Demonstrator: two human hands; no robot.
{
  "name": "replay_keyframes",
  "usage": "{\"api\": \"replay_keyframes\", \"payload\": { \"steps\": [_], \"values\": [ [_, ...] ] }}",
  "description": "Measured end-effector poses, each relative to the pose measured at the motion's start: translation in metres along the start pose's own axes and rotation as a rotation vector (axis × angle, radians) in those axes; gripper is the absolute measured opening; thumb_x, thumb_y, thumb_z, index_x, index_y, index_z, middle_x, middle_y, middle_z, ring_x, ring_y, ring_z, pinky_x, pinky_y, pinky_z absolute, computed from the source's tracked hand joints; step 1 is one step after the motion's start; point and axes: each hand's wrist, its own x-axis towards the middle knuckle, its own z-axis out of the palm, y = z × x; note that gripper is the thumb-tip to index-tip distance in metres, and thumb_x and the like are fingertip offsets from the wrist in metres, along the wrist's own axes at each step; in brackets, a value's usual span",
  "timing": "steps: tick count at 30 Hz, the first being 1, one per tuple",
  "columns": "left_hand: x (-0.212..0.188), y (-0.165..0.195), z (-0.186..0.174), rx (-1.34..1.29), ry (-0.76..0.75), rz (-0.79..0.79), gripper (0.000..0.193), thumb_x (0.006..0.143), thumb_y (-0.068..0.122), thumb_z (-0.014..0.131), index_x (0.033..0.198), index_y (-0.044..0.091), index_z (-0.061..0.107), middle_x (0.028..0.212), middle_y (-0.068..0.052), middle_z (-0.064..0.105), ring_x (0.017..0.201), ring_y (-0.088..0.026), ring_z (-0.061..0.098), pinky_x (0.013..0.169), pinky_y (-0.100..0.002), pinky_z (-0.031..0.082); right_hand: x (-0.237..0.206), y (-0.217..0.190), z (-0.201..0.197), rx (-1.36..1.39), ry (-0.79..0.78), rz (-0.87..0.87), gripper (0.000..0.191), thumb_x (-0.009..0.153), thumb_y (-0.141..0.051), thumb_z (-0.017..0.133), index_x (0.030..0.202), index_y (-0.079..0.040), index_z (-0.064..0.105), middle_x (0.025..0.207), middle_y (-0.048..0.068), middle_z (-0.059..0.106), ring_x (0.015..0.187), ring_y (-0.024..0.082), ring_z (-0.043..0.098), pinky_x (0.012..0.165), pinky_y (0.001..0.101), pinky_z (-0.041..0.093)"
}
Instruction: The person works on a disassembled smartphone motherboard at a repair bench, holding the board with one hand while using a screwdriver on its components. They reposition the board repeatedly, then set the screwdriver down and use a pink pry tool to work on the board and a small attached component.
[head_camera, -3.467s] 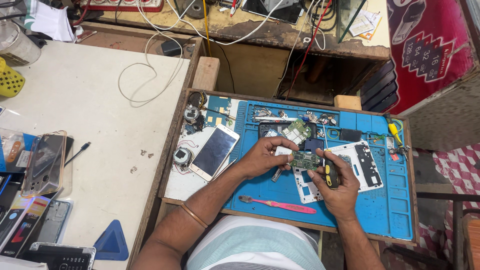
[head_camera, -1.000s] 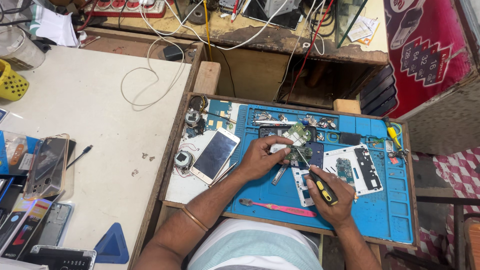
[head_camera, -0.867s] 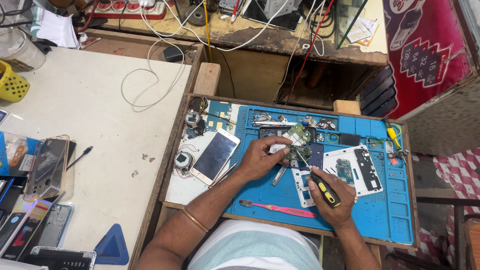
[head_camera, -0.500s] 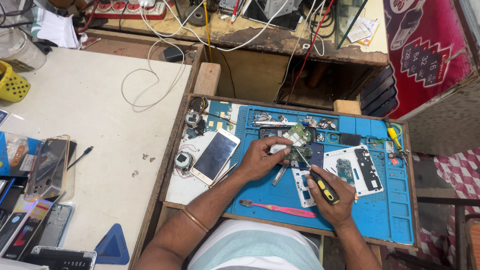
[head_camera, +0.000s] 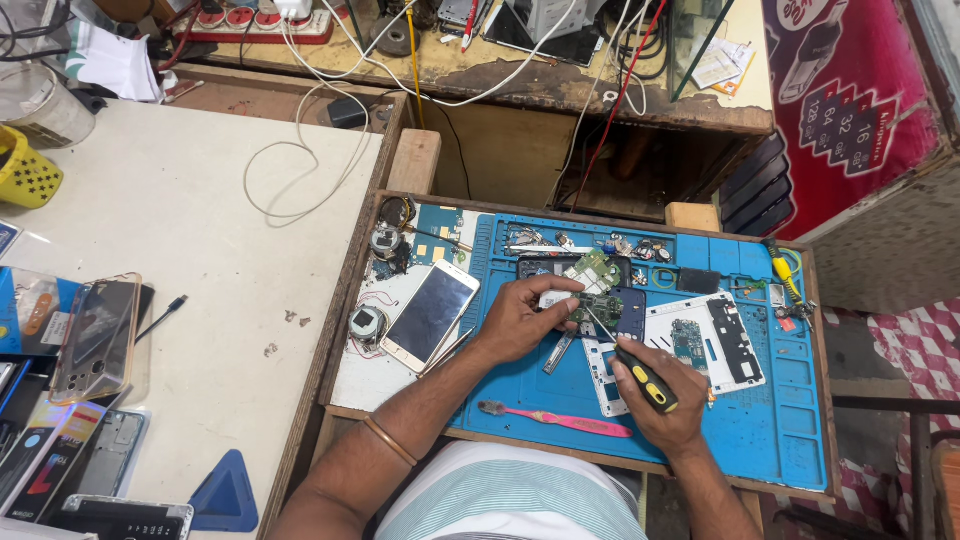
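My left hand (head_camera: 525, 318) presses down on a small green circuit board (head_camera: 592, 303) that lies over an opened dark phone body (head_camera: 628, 310) on the blue work mat (head_camera: 760, 440). My right hand (head_camera: 655, 405) grips a black and yellow screwdriver (head_camera: 645, 378) whose thin tip points up and left onto the board. A second green board (head_camera: 594, 268) lies just behind it. A white phone frame (head_camera: 722, 345) sits to the right of my hands.
A white smartphone (head_camera: 430, 316) lies face up left of the mat. A pink toothbrush (head_camera: 556, 419) rests near the tray's front edge. A yellow-handled tool (head_camera: 782, 272) lies at the far right. Phone cases (head_camera: 95, 335) and a yellow basket (head_camera: 25, 172) occupy the white table.
My right hand drew back toward me and now angles the screwdriver tip onto the board. My left hand has stayed on the board.
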Motion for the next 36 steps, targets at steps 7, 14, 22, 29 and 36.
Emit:
{"api": "replay_keyframes", "payload": {
  "steps": [7,14,22,29,36],
  "values": [
    [-0.001,0.0003,-0.0003,0.036,-0.014,-0.02,0.026,0.101,0.012,0.067,0.124,0.0,0.069,0.11,-0.014,0.074,0.088,-0.016,0.076,0.074,-0.025,0.067,0.0004,-0.0022,0.0013,0.0,0.031,0.029,0.034,0.09,-0.006,0.075,0.123,-0.001,0.069,0.098,0.012,0.079,0.091,0.018,0.079,0.076,0.0275,0.061],
    [-0.0003,0.0016,-0.0002,0.008,0.002,-0.025,0.027,0.101,0.013,0.067,0.125,0.0,0.069,0.11,-0.014,0.074,0.088,-0.016,0.076,0.074,-0.026,0.067,0.0013,-0.0039,0.0014,-0.008,0.026,0.038,0.034,0.089,-0.006,0.075,0.122,-0.002,0.069,0.096,0.012,0.08,0.09,0.017,0.079,0.076,0.0265,0.061],
    [-0.0007,0.0028,0.0008,0.006,-0.006,-0.019,0.027,0.1,0.012,0.067,0.124,0.0,0.069,0.111,-0.014,0.074,0.088,-0.016,0.076,0.075,-0.025,0.067,0.0013,-0.0045,0.0005,0.025,0.019,0.045,0.035,0.09,-0.006,0.075,0.124,-0.002,0.069,0.098,0.012,0.08,0.092,0.018,0.079,0.077,0.027,0.061],
    [-0.0002,0.0038,0.0,0.03,-0.007,0.005,0.026,0.101,0.012,0.067,0.124,0.0,0.069,0.111,-0.014,0.073,0.089,-0.016,0.076,0.074,-0.025,0.067,0.0002,-0.0006,0.0015,0.029,0.008,0.037,0.035,0.09,-0.006,0.075,0.124,-0.001,0.069,0.099,0.014,0.08,0.093,0.018,0.079,0.078,0.0273,0.062],
    [-0.0024,0.0033,0.0006,0.008,0.016,-0.03,0.027,0.101,0.012,0.066,0.125,0.0,0.068,0.107,-0.013,0.074,0.087,-0.016,0.077,0.072,-0.025,0.065,-0.0019,-0.0006,0.0022,0.003,0.014,0.037,0.036,0.089,-0.005,0.076,0.124,-0.002,0.069,0.098,0.013,0.079,0.09,0.017,0.079,0.076,0.0268,0.061]
  ]
}}
